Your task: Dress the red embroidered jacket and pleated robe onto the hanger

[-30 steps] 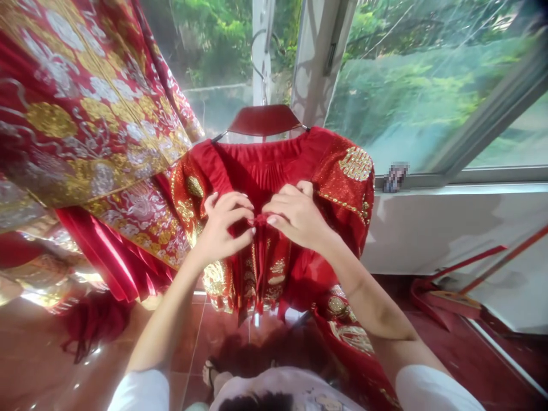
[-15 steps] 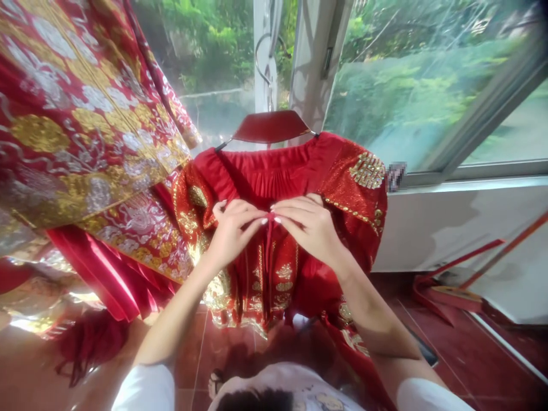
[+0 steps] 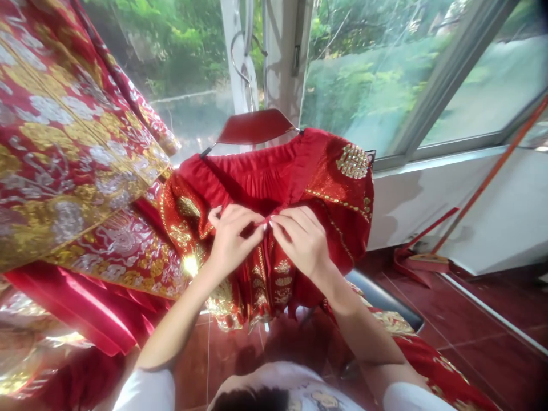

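Note:
A red jacket with gold embroidery and sequins hangs on a hanger with a dark red top and a metal hook. My left hand and my right hand meet at the middle of its gathered neckline. Both are closed, thumbs and fingers pinching the red tie cord there, fingertips almost touching. Below the fingers, the cord ends drop along the front opening. Exactly how the cord is looped between the fingertips is too small to tell.
A large red garment with gold and silver embroidery hangs close on the left. Behind the hanger are window panes and a white frame. At right, a red-handled broom leans by the wall. A dark flat object lies at lower right.
The view has turned to the right, so the jacket and window appear further left. Both hands still pinch the cord at the neckline, their fingertips slightly closer together.

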Motion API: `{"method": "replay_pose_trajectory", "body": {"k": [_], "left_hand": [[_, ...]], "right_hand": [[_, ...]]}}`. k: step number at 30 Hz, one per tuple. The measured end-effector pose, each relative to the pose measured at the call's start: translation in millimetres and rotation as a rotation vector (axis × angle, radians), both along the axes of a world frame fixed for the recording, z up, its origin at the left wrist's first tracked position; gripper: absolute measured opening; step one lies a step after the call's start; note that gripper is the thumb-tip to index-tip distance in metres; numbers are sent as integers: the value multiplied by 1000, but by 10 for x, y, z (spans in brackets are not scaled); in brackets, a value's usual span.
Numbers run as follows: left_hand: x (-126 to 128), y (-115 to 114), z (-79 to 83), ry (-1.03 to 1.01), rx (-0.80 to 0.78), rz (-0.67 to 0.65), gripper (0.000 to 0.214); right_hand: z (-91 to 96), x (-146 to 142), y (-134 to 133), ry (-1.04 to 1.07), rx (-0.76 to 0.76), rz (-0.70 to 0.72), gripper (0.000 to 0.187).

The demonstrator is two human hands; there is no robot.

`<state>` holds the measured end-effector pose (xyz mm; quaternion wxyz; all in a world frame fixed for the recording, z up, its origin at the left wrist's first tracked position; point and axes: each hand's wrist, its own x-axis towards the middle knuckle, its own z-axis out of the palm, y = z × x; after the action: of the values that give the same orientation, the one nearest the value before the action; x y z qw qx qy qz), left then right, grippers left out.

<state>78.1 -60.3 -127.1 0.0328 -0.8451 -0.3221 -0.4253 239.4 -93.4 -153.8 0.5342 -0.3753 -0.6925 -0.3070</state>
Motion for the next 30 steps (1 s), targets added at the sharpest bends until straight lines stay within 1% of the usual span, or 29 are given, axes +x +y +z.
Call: {"method": "replay_pose_trajectory", "body": {"k": [3, 6, 9, 11, 12, 14, 16, 19, 20, 21, 23, 25, 27, 29, 30], "left_hand": [[19, -13, 33, 41, -11, 8, 5], [45, -36, 41, 25, 26, -9, 7], [70, -60, 0, -109, 78, -7, 11], [83, -71, -46, -215, 60, -5, 13], [91, -75, -69, -253, 43, -5, 13], [109, -85, -108, -286, 10, -4, 12], [134, -101, -130, -287, 7, 5, 10], [168, -136, -130, -231, 18, 39, 6], [176, -147, -123, -193, 28, 54, 4], [182, -156, -114, -144, 49, 64, 2], [189, -168, -94, -30, 127, 71, 4], [193, -174, -71, 88, 233, 87, 8], [194, -175, -44, 200, 314, 143, 11], [185, -169, -14, 319, 344, 172, 13], [176, -162, 1, 374, 346, 160, 13]], "right_hand": [[-26, -23, 3, -26, 23, -28, 16], [-27, 6, -5, -21, 7, -52, 15], [-33, 113, -4, 100, 31, -73, 13], [-45, 212, -14, 215, 34, -37, 11], [-54, 257, -31, 271, 10, 1, 11], [-73, 321, -89, 389, -106, 139, 10], [-93, 337, -173, 523, -266, 376, 9], [-125, 286, -287, 669, -492, 818, 7], [-138, 260, -311, 692, -549, 917, 6], [-152, 235, -325, 707, -586, 974, 5], [-187, 193, -329, 717, -587, 983, 3], [-224, 166, -314, 696, -523, 948, 2], [-257, 151, -290, 678, -483, 947, 3], [-279, 140, -261, 722, -492, 987, 3], [-286, 137, -246, 767, -508, 1011, 4]]}}
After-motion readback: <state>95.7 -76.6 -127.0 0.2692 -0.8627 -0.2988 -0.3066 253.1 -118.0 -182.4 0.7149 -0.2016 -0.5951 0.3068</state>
